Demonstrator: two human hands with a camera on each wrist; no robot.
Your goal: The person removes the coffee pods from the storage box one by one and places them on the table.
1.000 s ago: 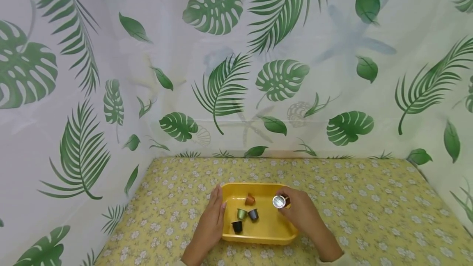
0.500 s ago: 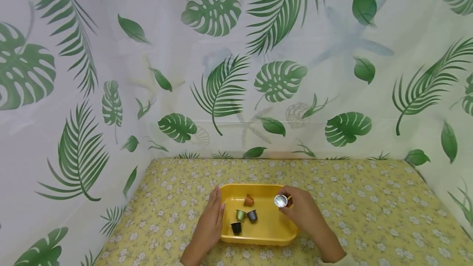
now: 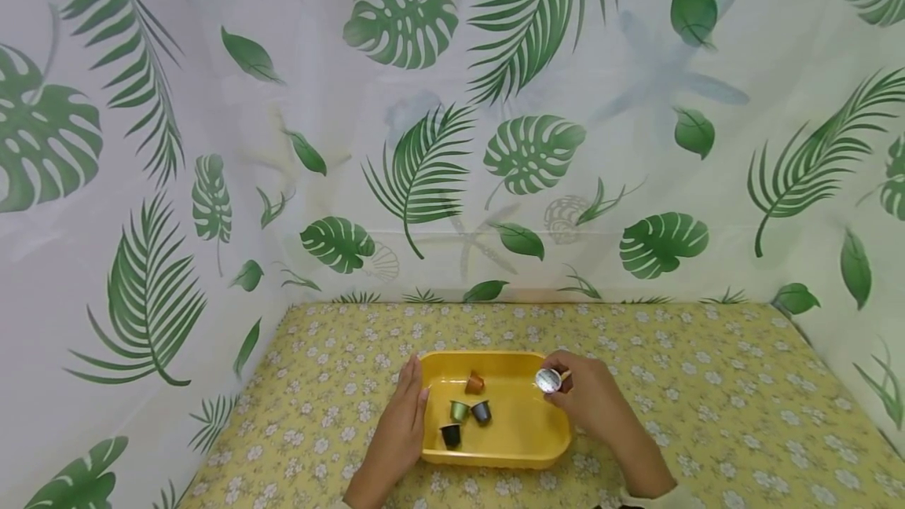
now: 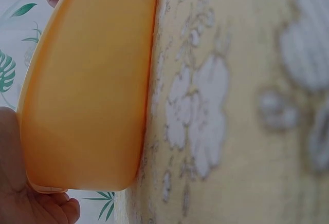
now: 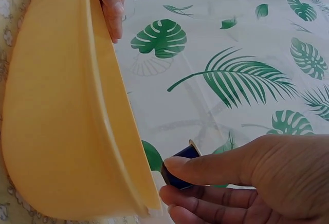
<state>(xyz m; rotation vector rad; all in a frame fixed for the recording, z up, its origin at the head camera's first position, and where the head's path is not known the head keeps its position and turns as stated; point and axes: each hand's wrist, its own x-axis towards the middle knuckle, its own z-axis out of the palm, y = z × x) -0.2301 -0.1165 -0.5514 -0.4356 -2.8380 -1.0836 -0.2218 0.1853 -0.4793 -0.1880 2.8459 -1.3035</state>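
Observation:
My right hand [image 3: 585, 395] pinches a dark blue coffee capsule [image 5: 181, 168] between thumb and fingertips, close over the right rim of a yellow plastic tray [image 3: 526, 434]. In the head view the silver lid of this capsule [image 3: 547, 380] faces up toward me. My left hand [image 3: 401, 419] rests along the tray's left side, fingers straight, with the thumb at the rim. Inside the tray lie an orange capsule [image 3: 474, 383], a green capsule [image 3: 459, 411], a grey capsule [image 3: 481, 413] and a black capsule [image 3: 451, 436], all toward its left half.
Beneath the tray a yellow floral cloth [image 3: 679, 383] covers the table. A white leaf-print curtain [image 3: 452, 273] hangs behind the table and along both sides.
The right hand has shifted a little to the right with the capsule, from over the tray's inside to its right rim. My left hand and the capsules in the tray stay put.

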